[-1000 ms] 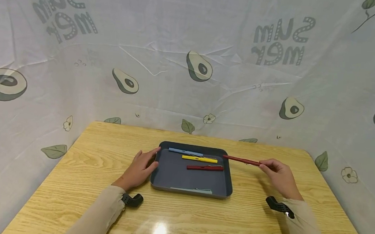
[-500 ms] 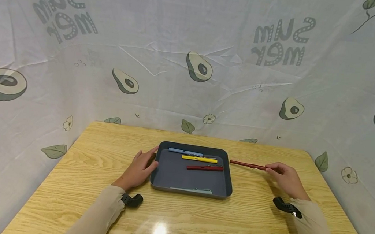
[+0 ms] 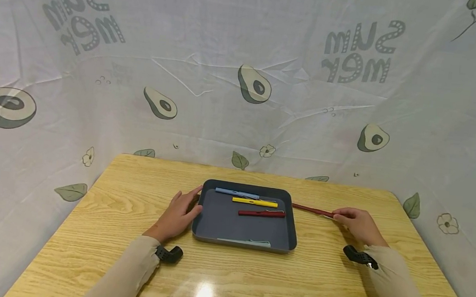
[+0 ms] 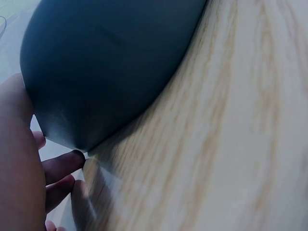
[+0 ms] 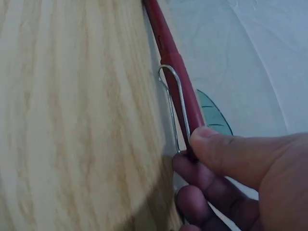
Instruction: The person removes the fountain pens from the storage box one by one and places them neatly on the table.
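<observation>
My right hand pinches a dark red pen by its cap end, between thumb and fingers. In the right wrist view, the pen shows a silver wire clip and runs close along the wooden tabletop. Its far end comes right up to the right wall of a dark grey tray. On the tray's left side rests my left hand, thumb and forefinger at the rim. Inside the tray lie a blue pen, a yellow pen, another red pen and a pale green pen.
The wooden table carries the tray near its middle. Behind its far edge hangs a white curtain printed with avocados and leaves. A black wrist strap is on my left sleeve, and another strap is on the right.
My right hand has drawn the red pen rightward, off the tray's rim, and lowered it toward the table, then shifted slightly back left. The left hand has stayed at the tray.
</observation>
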The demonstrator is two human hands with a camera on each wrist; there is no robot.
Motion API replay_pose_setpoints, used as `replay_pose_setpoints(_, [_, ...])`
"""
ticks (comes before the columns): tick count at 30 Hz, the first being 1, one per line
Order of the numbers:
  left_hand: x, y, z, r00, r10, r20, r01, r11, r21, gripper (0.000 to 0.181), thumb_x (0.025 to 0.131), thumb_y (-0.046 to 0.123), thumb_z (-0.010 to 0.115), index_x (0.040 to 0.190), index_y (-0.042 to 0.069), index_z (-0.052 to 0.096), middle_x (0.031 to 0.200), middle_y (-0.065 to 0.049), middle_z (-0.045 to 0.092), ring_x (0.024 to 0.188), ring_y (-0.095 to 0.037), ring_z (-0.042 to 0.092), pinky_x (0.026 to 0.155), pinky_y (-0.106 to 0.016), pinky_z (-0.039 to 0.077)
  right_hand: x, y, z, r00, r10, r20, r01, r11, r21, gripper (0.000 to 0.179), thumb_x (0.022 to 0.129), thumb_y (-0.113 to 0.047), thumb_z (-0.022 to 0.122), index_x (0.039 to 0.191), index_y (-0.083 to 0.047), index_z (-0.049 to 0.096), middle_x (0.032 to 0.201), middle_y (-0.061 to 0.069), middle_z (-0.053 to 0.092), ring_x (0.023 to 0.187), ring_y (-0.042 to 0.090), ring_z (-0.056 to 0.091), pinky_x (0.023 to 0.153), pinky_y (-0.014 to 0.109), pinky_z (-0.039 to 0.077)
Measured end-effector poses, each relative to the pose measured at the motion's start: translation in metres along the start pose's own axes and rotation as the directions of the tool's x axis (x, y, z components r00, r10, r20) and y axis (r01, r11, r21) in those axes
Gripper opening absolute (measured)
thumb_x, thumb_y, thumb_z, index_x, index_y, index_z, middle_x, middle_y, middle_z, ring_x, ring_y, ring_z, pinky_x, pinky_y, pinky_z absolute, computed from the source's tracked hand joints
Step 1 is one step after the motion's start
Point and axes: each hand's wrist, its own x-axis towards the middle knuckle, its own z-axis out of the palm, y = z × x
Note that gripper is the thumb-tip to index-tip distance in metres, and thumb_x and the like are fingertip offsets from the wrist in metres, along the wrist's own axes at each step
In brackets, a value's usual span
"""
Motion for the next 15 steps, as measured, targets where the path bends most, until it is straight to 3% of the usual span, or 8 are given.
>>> replay_pose_setpoints(3, [0.0, 0.0, 0.0, 1.0, 0.002, -0.002, -0.002, 1.0, -0.003, 0.06, 0.1, 0.032, 0.05, 0.153, 0.023, 0.023, 0.142, -0.001, 0.047, 0.133, -0.018, 0.041, 0.117, -0.051, 0.003, 0.004, 0.003, 0.001, 1.0, -0.001, 0.007, 0.001, 1.0, -0.005, 0.035, 0.098, -0.032, 0.053, 0.117, -0.006, 0.066, 0.115, 0.018, 0.063, 0.099, 0.03, 0.058, 0.076, 0.039, 0.05])
replay_pose_setpoints(15, [0.0, -0.003, 0.001, 1.0, 0.0, -0.001, 0.0, 1.0, -0.012, 0.059, 0.1, 0.034, 0.048, 0.152, 0.023, 0.023, 0.143, -0.001, 0.047, 0.132, -0.018, 0.042, 0.116, -0.051, 0.003, 0.015, 0.005, 0.007, 0.998, 0.06, -0.031, -0.061, 0.998, -0.008, 0.033, 0.099, -0.028, 0.052, 0.118, -0.005, 0.065, 0.116, 0.02, 0.062, 0.102, 0.034, 0.057, 0.077, 0.043, 0.049])
